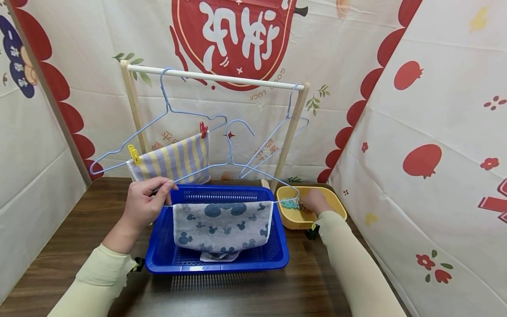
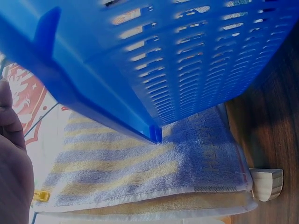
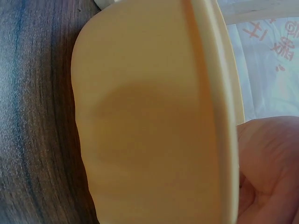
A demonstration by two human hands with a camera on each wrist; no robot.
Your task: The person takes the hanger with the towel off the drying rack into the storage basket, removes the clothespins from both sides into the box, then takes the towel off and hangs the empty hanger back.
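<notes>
My left hand (image 1: 148, 200) pinches the left end of a light blue wire hanger (image 1: 229, 152) between thumb and fingers. Over the hanger's lower bar is draped a grey towel (image 1: 222, 224) with dark mouse-head prints, hanging above a blue plastic basket (image 1: 218, 267). The hanger's right end reaches over a yellow bin (image 1: 336, 202). My right hand (image 1: 315, 201) dips into that bin among small clothespins (image 1: 290, 204); its fingertips are hidden. In the right wrist view, the bin's wall covers most of the hand (image 3: 271, 168).
Behind stands a rack with a white rail (image 1: 222, 78). From it hang a hanger (image 1: 148, 127) bearing a striped towel (image 1: 174, 156), clipped by yellow (image 1: 134, 155) and red (image 1: 203, 130) clothespins, and another hanger (image 1: 263, 145) at right. White cloth lies in the basket.
</notes>
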